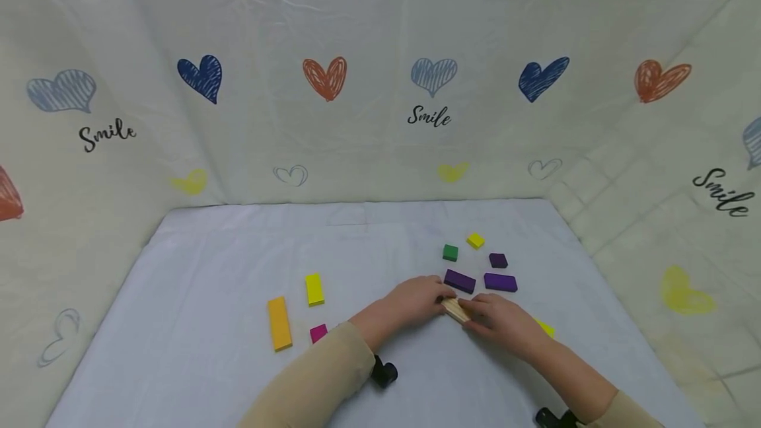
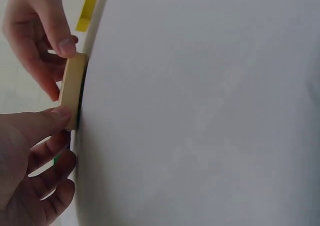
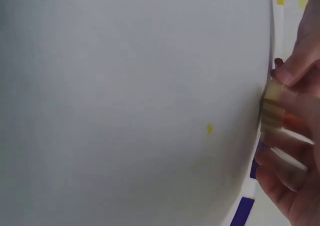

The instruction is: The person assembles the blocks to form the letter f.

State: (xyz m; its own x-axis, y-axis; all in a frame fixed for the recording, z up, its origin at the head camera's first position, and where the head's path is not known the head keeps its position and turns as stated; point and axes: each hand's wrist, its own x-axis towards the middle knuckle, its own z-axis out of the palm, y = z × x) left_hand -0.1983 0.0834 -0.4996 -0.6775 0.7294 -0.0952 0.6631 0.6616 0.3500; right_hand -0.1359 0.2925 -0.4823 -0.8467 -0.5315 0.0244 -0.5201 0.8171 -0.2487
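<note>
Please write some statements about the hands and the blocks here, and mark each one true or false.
1. The left hand and the right hand both touch the pale wooden block. True.
2. The orange block lies to the right of both hands. False: the orange block lies to their left.
3. Three purple blocks lie on the white cloth. True.
4. The green block is longer than the orange block. False: the green block is shorter.
5. The left sleeve partly hides the pink block. True.
</note>
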